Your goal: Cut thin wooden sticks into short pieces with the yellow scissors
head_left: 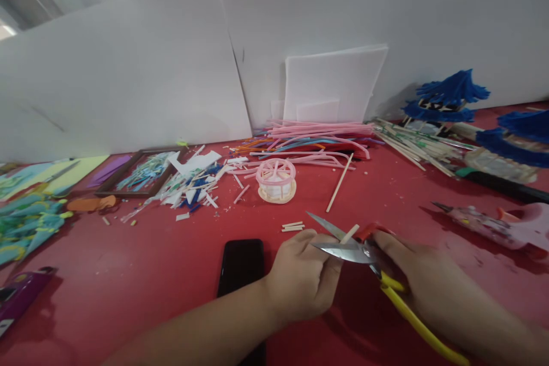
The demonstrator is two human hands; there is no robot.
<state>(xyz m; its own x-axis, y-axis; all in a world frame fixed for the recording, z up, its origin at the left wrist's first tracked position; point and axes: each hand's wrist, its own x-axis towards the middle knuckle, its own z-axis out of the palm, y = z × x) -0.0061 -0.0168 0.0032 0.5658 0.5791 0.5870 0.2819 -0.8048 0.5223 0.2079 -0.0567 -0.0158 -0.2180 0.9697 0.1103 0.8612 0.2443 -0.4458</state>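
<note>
My left hand [302, 277] is closed, pinching a short thin wooden stick [349, 234] whose end pokes up between the scissor blades. In my right hand [412, 269] is a pair of scissors [347, 251] with red and yellow on the handles; the blades stand apart on either side of the stick. A few cut stick pieces [292, 227] lie just beyond my left hand. Behind them sits a small round model [277, 180] with a pink fuzzy spoked ring on top and a pale base. One longer stick [338, 183] lies on the red table to its right.
A black phone [241, 266] lies by my left forearm. Pink pipe cleaners [321, 130], a stick bundle [414, 143] and paper scraps [193, 180] line the back. To the right are a pink glue gun [501, 226] and blue-roofed models [450, 94]. White boards [128, 68] stand behind.
</note>
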